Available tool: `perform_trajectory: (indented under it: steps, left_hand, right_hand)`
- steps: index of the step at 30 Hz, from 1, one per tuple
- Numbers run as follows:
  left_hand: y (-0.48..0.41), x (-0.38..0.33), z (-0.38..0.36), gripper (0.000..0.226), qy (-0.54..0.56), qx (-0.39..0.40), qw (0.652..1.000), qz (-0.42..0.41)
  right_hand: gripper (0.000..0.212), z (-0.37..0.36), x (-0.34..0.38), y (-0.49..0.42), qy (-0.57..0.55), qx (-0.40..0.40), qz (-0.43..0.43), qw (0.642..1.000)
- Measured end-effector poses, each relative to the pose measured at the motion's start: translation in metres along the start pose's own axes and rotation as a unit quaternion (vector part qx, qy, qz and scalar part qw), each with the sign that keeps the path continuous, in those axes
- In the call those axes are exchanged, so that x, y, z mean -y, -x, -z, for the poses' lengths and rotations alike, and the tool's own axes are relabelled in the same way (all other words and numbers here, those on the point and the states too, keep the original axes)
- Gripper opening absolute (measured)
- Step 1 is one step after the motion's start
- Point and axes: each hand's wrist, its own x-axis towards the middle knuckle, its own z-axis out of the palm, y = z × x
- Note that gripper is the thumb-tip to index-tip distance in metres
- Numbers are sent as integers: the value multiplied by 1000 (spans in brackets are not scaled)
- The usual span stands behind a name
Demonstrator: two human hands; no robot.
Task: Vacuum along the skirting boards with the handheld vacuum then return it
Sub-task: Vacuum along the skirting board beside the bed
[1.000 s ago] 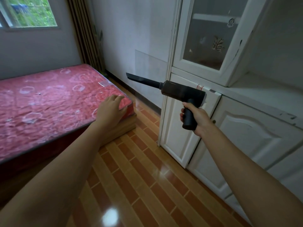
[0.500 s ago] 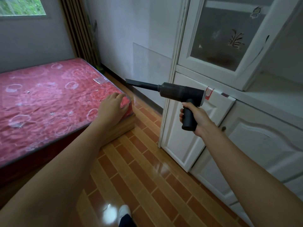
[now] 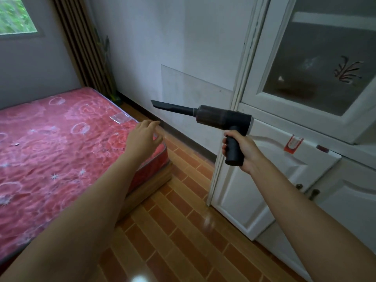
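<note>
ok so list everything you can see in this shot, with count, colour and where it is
vacuum: one, black, held up in front of the wall, nozzle pointing left
skirting board: one, dark, along the foot of the wall
mattress: one, red with a flower pattern, left
floor: one, brown brick-pattern tiles, between mattress and cabinet
cabinet: one, white, right, glass door above, panelled doors below
sticker: one, red, on the cabinet's lower part
curtain: one, brown striped, far corner
window: one, top left, greenery outside
left hand: fingers relaxed, over the mattress corner, holding nothing
right hand: grips the vacuum's handle
</note>
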Motion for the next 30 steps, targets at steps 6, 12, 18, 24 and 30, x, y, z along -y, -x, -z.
perform_trajectory:
  steps: [6, 12, 18, 24, 30]
  left_hand:
    - [-48, 29, -17, 47, -4, 15, 1000, 7]
    - [-106, 51, -36, 47, 2, 18, 1000, 17]
    - [-191, 70, -53, 47, -11, 12, 999, 31]
    - [-275, 79, -75, 48, -20, 10, 999, 48]
    - [-331, 93, -100, 48, -17, 17, 998, 57]
  right_hand:
    - [31, -22, -1, -50, -16, -2, -8, 1000]
    - [27, -43, 10, -115, -28, 9, -17, 999]
    - [27, -71, 38, -200, -20, 21, -18, 999]
    - [28, -86, 70, -283, -33, 27, -26, 999]
    - [31, -90, 80, -342, -37, 11, -43, 998]
